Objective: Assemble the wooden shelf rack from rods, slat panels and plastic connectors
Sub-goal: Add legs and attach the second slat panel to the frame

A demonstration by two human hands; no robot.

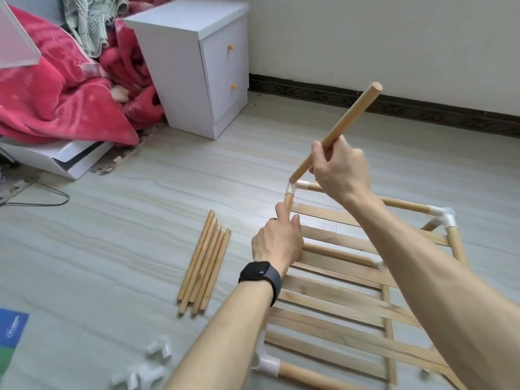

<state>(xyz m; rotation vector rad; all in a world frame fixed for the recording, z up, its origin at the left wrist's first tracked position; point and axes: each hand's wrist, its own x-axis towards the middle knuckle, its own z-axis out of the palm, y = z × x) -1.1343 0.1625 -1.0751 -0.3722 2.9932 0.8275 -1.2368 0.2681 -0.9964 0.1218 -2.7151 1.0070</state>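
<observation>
Firmly press the rod (342,126) gripped in the right hand (342,167) into the connector (292,189); left hand (277,243) grips the post (287,199) beneath.

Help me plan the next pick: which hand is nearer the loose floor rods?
Left. The left hand grips a frame post beside the loose rods; the right hand is farther right, holding a raised rod.

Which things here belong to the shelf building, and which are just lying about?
Job: wooden rod in the right hand; white plastic corner connector; frame post gripped by the left hand; wooden slat panel; bundle of spare rods; loose white plastic connectors.
Lying about: white two-drawer cabinet; red blanket; white cardboard box.
</observation>
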